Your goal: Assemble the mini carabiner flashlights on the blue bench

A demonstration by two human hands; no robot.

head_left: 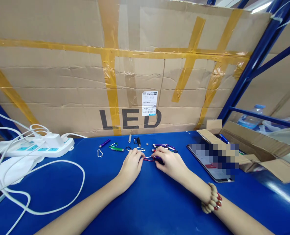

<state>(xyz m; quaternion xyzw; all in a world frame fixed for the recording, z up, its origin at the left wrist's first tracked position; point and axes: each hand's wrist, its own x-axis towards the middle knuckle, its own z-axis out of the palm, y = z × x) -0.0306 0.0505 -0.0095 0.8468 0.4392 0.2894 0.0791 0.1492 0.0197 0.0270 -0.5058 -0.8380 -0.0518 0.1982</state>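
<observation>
- Showed a red carabiner (149,159) near the middle of the blue surface (135,209), between left hand (132,164) and right hand (169,161).
- Seemed light and stiff, probably metal and hardly fragile, though perhaps a little slippery along the smooth, slim frame; looked best taken by the ends, between thumb and fingertip.
- Gleamed glossy red along the near side, with a paler, silvery stretch on the far side; disappeared partly behind fingers at both ends.
- Appeared pinched at one end by the left hand, with fingertips drawn together.
- Bent the right hand's fingers around a dark purple tube (159,160), apparently gripped; left too much covered to tell whether joined to the red carabiner.
- Included, beyond the left hand, a green tube (117,149), a silver carabiner (99,153) and a short silver cylinder (129,138).
- Featured a phone (200,160) to the right, beside an open carton (247,163).
</observation>
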